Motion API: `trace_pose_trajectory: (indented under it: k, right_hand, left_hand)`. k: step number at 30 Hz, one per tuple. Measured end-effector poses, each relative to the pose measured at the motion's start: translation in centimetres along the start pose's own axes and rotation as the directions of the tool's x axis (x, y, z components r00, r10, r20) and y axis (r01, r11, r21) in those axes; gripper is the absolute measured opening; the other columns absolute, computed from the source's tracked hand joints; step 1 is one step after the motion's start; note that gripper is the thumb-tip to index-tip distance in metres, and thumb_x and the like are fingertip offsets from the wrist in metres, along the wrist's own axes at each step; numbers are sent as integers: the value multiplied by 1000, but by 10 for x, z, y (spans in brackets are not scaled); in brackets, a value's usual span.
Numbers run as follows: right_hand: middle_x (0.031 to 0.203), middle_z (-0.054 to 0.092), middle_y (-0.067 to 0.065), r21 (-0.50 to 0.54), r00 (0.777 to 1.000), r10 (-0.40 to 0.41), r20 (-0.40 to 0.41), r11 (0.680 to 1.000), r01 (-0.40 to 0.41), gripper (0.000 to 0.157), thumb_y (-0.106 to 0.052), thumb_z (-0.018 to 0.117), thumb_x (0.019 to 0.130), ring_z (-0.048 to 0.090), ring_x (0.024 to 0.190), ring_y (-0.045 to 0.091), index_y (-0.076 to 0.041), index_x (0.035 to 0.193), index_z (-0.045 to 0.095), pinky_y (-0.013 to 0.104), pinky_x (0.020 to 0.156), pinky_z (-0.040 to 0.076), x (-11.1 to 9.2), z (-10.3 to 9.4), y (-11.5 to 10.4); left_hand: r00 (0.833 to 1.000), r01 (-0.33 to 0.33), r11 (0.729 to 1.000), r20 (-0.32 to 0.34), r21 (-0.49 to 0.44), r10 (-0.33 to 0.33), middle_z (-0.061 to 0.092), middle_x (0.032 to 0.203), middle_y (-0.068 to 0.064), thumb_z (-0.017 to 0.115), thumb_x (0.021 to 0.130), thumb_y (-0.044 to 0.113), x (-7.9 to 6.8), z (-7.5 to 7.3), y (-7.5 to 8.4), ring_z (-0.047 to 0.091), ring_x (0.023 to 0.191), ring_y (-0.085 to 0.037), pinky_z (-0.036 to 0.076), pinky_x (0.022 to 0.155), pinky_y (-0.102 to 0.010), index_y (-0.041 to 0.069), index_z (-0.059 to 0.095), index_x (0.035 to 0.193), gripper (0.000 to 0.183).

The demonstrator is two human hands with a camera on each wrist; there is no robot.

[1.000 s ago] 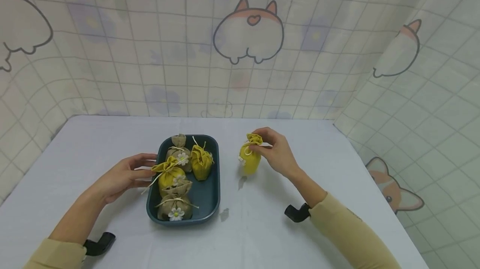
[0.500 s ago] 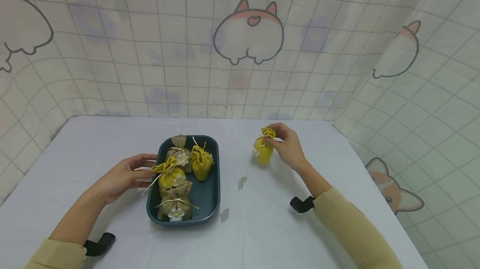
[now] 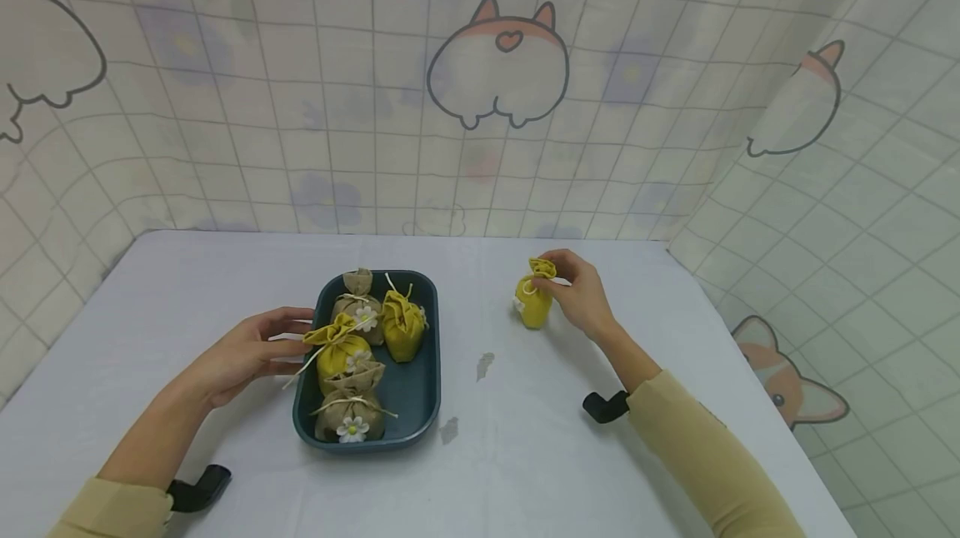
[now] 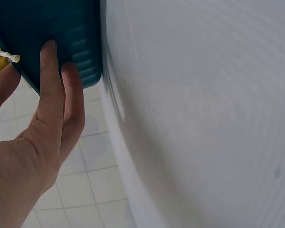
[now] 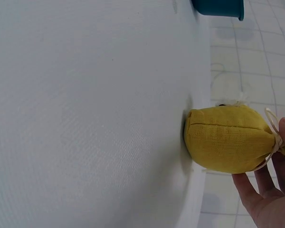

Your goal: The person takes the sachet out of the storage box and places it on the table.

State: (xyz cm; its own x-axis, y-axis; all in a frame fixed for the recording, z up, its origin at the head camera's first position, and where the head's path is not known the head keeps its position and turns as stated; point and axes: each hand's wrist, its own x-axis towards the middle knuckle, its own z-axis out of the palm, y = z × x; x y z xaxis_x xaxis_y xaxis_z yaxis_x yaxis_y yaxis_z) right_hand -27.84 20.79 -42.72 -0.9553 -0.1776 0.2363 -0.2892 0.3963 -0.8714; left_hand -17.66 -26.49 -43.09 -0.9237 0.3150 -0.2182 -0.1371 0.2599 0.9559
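Pinching the yellow pouch by its neck, the thumb and fingers of our right hand have it upright at the white table, well apart from the blue tray and to its right. Its base seems to meet the surface, though we cannot tell whether the table bears its weight. For a firm stand, we judge it best to line the neck up over the base, let the bottom sit flat, and only then loosen the pinch, minding the cord so that no loop catches a finger and tips it. Our left hand rests relaxed, fingers extended against the tray's outer left wall; light contact should do, since pushing could slide the tray, where two beige pouches and two other yellow pouches sit.
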Motion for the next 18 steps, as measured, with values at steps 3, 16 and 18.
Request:
trace_pose_trajectory:
  k: [3, 16, 18]
  right_hand:
    - [126, 66, 10, 5, 1000, -4, 20, 1000, 4, 33, -6, 75, 95, 61, 120, 24, -3, 125, 62, 33, 98, 53, 0, -1, 1]
    - [130, 65, 13, 33, 996, -16, 89, 999, 13, 34, -5, 72, 96, 59, 124, 26, -1, 129, 60, 37, 103, 51, -3, -9, 10]
    - [131, 64, 13, 42, 996, -9, 84, 999, 6, 37, -4, 72, 96, 58, 126, 27, -1, 130, 60, 38, 104, 50, -4, -10, 12]
  left_hand:
    - [1000, 1, 1000, -3, 1, -1, 37, 151, -30, 66, 101, 16, 0, 0, 0, 60, 120, -35, 55, 97, -49, -5, 30, 155, 68]
    - [1000, 7, 1000, -7, 4, -7, 40, 149, -29, 66, 101, 16, -1, 2, 1, 60, 119, -34, 56, 96, -47, -5, 31, 155, 68]
    - [1000, 6, 1000, -8, 7, -6, 40, 149, -29, 66, 101, 16, -1, 2, 2, 60, 119, -34, 56, 96, -47, -5, 31, 155, 68]
